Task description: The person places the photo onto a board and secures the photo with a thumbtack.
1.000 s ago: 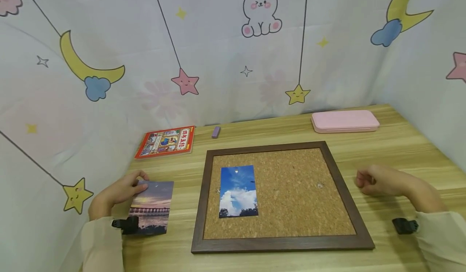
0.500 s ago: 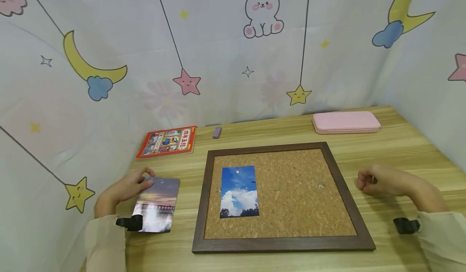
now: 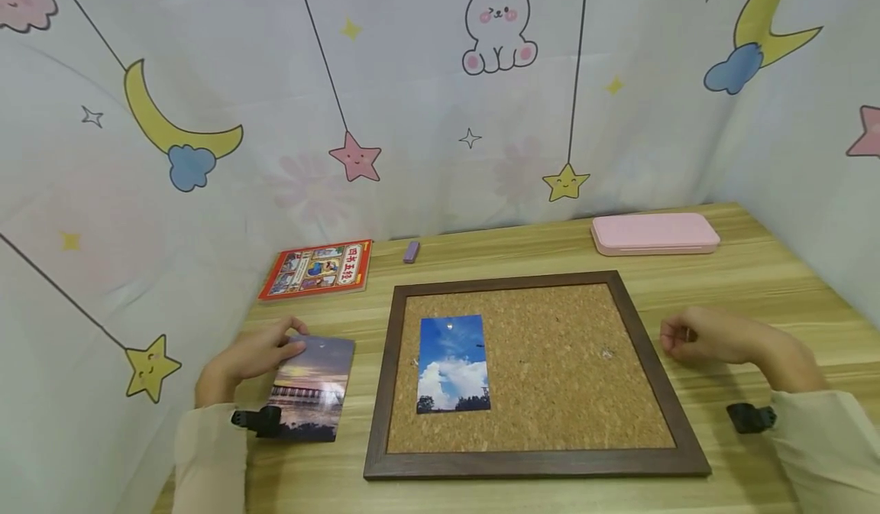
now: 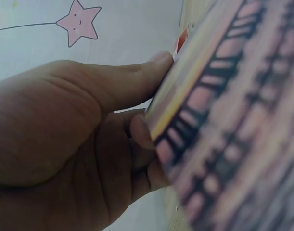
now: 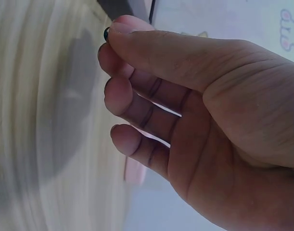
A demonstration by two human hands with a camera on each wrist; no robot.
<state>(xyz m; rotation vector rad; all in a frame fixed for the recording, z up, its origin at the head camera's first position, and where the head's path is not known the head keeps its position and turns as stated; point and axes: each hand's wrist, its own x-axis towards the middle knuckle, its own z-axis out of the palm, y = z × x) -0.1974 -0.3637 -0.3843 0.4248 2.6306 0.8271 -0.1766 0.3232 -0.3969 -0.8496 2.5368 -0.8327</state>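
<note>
My left hand (image 3: pixel 264 353) pinches a sunset photo (image 3: pixel 312 396) of a long bridge by its upper left corner, left of the corkboard (image 3: pixel 550 415). The left wrist view shows the thumb on the photo's front face and the fingers behind it. A blue-sky photo (image 3: pixel 451 369) lies on the board's left half, with a thumbtack (image 3: pixel 450 326) at its top. Just right of the brown frame, my right hand (image 3: pixel 722 342) pinches a small, shiny round-headed thumbtack (image 5: pixel 107 34) between thumb and index finger. Most of that thumbtack is hidden by the fingertips.
Behind the board, a red book (image 3: pixel 316 269) and a small purple block (image 3: pixel 411 252) lie at the back left. A pink case (image 3: pixel 655 234) sits at the back right. A patterned curtain (image 3: pixel 412 86) hangs along the table's back and sides.
My left hand has carried the sunset photo rightward, closer to the board. The right hand has shifted slightly left toward the frame. The board and its photo stay put.
</note>
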